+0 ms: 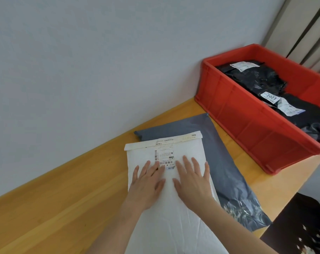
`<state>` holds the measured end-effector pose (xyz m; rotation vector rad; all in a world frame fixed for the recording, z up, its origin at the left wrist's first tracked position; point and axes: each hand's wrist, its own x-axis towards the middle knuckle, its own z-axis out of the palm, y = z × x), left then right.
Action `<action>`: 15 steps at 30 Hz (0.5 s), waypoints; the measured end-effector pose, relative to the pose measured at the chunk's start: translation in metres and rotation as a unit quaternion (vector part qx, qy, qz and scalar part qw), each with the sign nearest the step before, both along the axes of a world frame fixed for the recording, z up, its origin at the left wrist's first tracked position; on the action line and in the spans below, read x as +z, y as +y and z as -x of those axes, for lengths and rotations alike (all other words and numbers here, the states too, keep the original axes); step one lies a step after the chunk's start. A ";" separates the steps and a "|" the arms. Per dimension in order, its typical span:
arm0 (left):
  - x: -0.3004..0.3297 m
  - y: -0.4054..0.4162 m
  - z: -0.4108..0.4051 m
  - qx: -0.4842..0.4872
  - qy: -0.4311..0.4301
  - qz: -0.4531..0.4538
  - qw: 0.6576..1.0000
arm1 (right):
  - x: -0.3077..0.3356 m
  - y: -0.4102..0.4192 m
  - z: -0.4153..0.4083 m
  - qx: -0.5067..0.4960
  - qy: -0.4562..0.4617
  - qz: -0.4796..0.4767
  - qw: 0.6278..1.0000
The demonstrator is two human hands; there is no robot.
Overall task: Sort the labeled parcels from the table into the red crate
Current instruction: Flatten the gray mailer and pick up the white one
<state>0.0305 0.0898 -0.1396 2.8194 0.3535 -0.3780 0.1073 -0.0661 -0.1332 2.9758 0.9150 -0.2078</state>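
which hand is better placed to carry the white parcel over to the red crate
Right, probably. Both hands lie flat on the white parcel, but the right hand is on the side nearer the red crate; the left hand would have to cross over.

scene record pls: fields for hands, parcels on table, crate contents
left hand: flat, fingers straight, resting on white parcel
right hand: flat on the same parcel, beside its label
under it: grey parcel, partly covered
red crate: on wooden table, to the right, holds black parcels with labels
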 end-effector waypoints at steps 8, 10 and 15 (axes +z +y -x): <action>-0.012 0.004 0.017 0.170 -0.024 0.091 0.981 | -0.029 -0.024 -0.012 0.025 0.198 -0.028 0.980; -0.013 0.007 0.024 0.324 -0.058 0.172 0.929 | -0.023 -0.029 -0.010 0.017 0.188 -0.049 0.981; -0.026 0.018 0.038 0.512 -0.047 0.445 0.733 | -0.018 -0.054 0.013 -0.041 0.164 -0.086 0.982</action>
